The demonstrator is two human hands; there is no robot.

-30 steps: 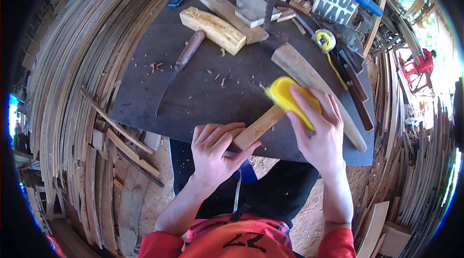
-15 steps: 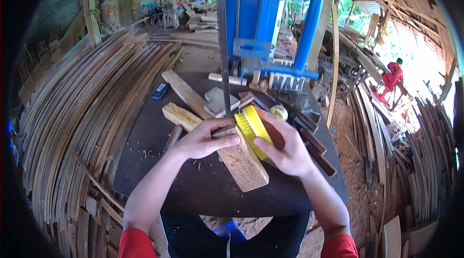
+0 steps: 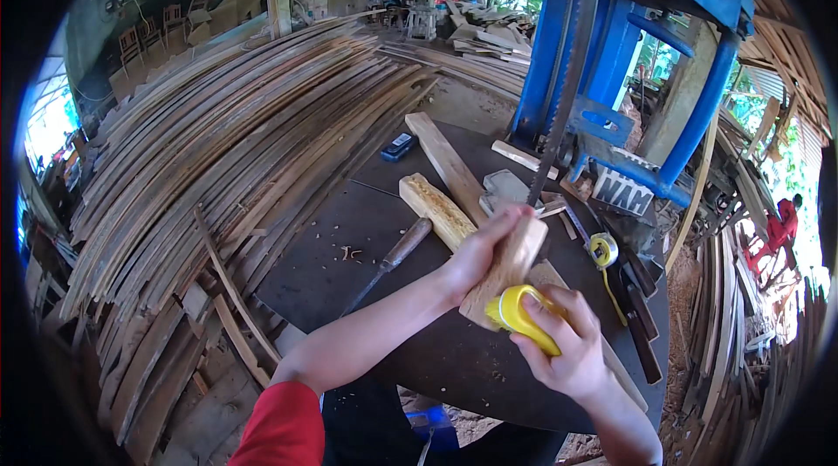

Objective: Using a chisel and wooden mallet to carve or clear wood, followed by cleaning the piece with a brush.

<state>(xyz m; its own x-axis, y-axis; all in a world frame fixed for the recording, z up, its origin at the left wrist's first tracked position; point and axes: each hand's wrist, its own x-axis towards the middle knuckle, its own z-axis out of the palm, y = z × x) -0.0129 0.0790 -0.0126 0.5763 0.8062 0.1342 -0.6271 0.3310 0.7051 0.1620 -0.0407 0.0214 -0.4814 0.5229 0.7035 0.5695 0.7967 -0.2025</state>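
- Right now the left hand (image 3: 478,255) is wrapped around a pale wood block (image 3: 506,270), holding it tilted above the dark round table (image 3: 367,230), its upper end toward the saw blade (image 3: 559,82).
- Meanwhile the right hand (image 3: 567,352) grips a yellow sanding pad (image 3: 519,318) and presses it against the block's lower end (the pad's underside is hidden, so I cannot tell its grit or how much of it touches).
- As I judge it, the step in hand is rubbing that end smooth. To do it well, the left hand's grasp should stay firm so the block does not twist under the strokes.
- Strokes likely work best along the grain, with even pressure and the pad kept flat on the face, so the corners are not rounded off.
- Turning the block now and then would let each face get the same treatment.
- Both hands are near the blade of the blue bandsaw (image 3: 628,47); keeping the work low and on the near side of the table seems wise.
- On the table beyond lie a rougher block (image 3: 436,209), a long plank (image 3: 445,161), a wooden-handled tool (image 3: 388,261) and a yellow tape measure (image 3: 602,250), all apart from the hands.
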